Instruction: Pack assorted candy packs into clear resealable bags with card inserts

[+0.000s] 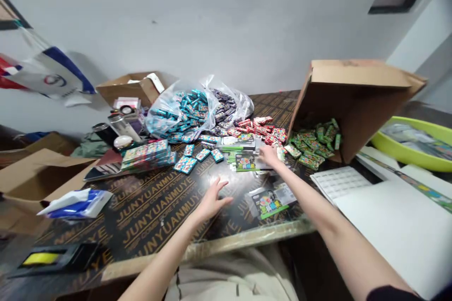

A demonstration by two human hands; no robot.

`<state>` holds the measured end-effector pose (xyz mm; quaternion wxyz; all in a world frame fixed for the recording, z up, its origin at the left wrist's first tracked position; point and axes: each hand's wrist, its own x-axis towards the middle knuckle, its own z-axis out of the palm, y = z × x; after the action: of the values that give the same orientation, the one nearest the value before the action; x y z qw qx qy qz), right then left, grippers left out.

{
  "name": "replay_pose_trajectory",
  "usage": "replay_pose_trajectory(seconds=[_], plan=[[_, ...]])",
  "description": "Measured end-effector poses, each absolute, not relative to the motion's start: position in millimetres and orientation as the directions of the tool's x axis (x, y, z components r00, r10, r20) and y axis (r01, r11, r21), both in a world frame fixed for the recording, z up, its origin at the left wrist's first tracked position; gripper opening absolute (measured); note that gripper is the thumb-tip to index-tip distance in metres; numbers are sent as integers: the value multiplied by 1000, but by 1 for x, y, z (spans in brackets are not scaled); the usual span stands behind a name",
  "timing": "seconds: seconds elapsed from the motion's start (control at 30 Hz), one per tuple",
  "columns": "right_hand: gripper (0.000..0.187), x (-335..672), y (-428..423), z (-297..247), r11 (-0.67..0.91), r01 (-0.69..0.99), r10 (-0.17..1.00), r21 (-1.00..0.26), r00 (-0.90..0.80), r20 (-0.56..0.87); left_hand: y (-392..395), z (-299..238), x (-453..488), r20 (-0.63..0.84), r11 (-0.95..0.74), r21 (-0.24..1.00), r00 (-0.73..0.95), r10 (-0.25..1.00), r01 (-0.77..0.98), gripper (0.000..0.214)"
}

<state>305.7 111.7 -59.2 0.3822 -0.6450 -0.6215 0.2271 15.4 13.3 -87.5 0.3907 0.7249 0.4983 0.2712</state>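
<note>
My left hand hovers over the dark table with its fingers apart, holding nothing. My right hand is at the right end of a stack of clear plastic packets with printed black-and-green cards. Its fingers are bent together there, and what they pinch, if anything, is too small to make out. Closer to the table's front edge lies another clear packet with a black-and-green card. Small red printed packs lie just beyond the right hand. Several small blue packs lie beyond the left hand.
Plastic bags hold teal packs and dark purple packs at the back. A tipped cardboard box spills green packs. Stacked packs, a tape dispenser and an open carton are left; a yellow-green basin is right.
</note>
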Motion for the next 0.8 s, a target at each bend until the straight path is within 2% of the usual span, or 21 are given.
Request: replay_pose_trajectory(seconds=[0.1, 0.2, 0.27, 0.3, 0.33, 0.4, 0.43, 0.5, 0.53, 0.6, 0.7, 0.8], plan=[[25, 276, 75, -43, 103, 517, 976, -850, 111, 186, -12, -77, -10, 24, -81, 948, 182, 983, 309, 65], [29, 219, 21, -42, 133, 380, 985, -915, 48, 163, -27, -65, -17, -44, 54, 991, 81, 996, -119, 71], [32, 173, -22, -55, 97, 280, 995, -955, -50, 87, -40, -56, -15, -56, 121, 904, 168, 984, -411, 66], [32, 152, -43, -63, -10, 114, 993, -993, -116, -23, -48, -53, -13, -50, 166, 845, 234, 971, -508, 64], [33, 134, -61, -72, -103, 6, 983, -995, -152, -103, -56, -50, -12, -42, 209, 794, 291, 956, -572, 63], [37, 110, -89, -83, -121, -48, 990, -991, -80, -117, -75, -46, -13, -44, 272, 733, 355, 934, -624, 59], [43, 104, -97, -83, -49, 8, 998, -999, 32, -49, -83, -45, -15, -51, 283, 719, 359, 932, -634, 58], [55, 102, -102, -72, 154, 225, 947, -962, 243, 209, -97, -44, -20, -70, 282, 710, 334, 940, -645, 57], [59, 105, -101, -63, 243, 336, 901, -910, 268, 340, -102, -44, -23, -87, 288, 708, 325, 942, -645, 57], [56, 112, -92, -40, 386, 465, 851, -797, 154, 502, -108, -44, -26, -134, 331, 700, 338, 931, -633, 57], [50, 117, -73, -13, 477, 508, 859, -718, -95, 503, -109, -43, -29, -197, 421, 676, 403, 894, -605, 51], [42, 115, -53, -6, 459, 491, 886, -740, -192, 422, -101, -40, -34, -242, 511, 644, 481, 842, -570, 51]])
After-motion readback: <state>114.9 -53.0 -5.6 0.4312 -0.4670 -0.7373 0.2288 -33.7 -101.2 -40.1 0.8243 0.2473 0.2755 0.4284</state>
